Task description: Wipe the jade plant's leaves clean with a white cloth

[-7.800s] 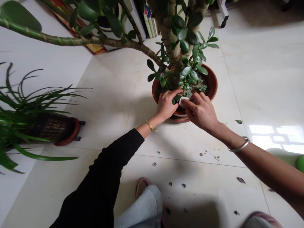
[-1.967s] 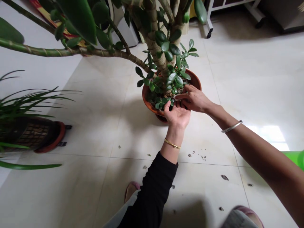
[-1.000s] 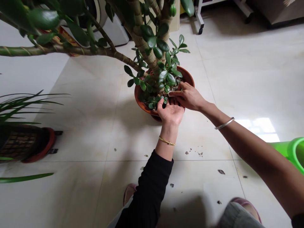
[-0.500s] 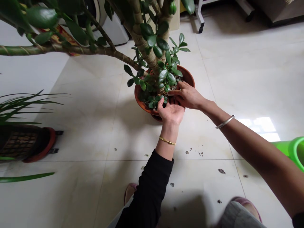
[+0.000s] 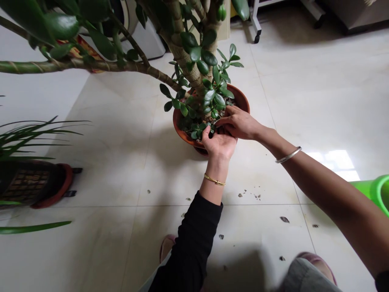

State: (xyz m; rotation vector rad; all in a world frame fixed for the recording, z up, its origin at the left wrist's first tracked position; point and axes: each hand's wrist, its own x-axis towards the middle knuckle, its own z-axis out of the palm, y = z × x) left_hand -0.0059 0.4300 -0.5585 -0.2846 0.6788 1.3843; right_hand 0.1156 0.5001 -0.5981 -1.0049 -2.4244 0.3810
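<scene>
A jade plant (image 5: 189, 69) with thick ringed stems and glossy leaves grows in a round terracotta pot (image 5: 242, 98). At the pot's front rim my left hand (image 5: 221, 144) lies palm up, thumb apart from the fingers, by a small leafy sprout (image 5: 197, 130) low in the pot. Its fingertips are partly hidden in shadow. My right hand (image 5: 241, 122) reaches in from the right, just above the left palm, fingers bent together near the soil at the stem's base. What they pinch, if anything, is hidden.
Dry leaf bits (image 5: 284, 219) lie scattered on the tiled floor (image 5: 100, 170). A long-leaved plant in a dark pot (image 5: 33, 182) stands left. A bright green bucket (image 5: 372, 190) is at the right edge. A thick branch (image 5: 100, 65) stretches left; a wheeled metal frame (image 5: 255, 22) stands behind.
The right hand's index finger has bent in slightly, and more of the soil by the stem shows. The left hand keeps its place. The view has shifted very slightly.
</scene>
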